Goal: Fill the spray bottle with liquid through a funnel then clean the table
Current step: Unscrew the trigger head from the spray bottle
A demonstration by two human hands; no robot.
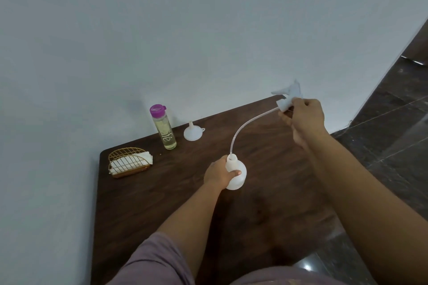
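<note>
Spray bottle (236, 174), bench (266, 203) centre: left hand (218, 174) gripping its body, steadying it; right hand (303, 118) at two o'clock pinching spray head (288, 96), drawing dip tube (245, 127) clear; funnel (192, 133) and liquid bottle (164, 129) waiting at eleven o'clock.

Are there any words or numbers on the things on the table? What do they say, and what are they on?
Clear bottle with the purple cap: white stylised lettering runs down its side, too blurred and tilted to read for sure.
Purple cap: a faint mark on top, too small to read.
Spray bottle, spray head, funnel and napkin holder: no writing shows.
</note>
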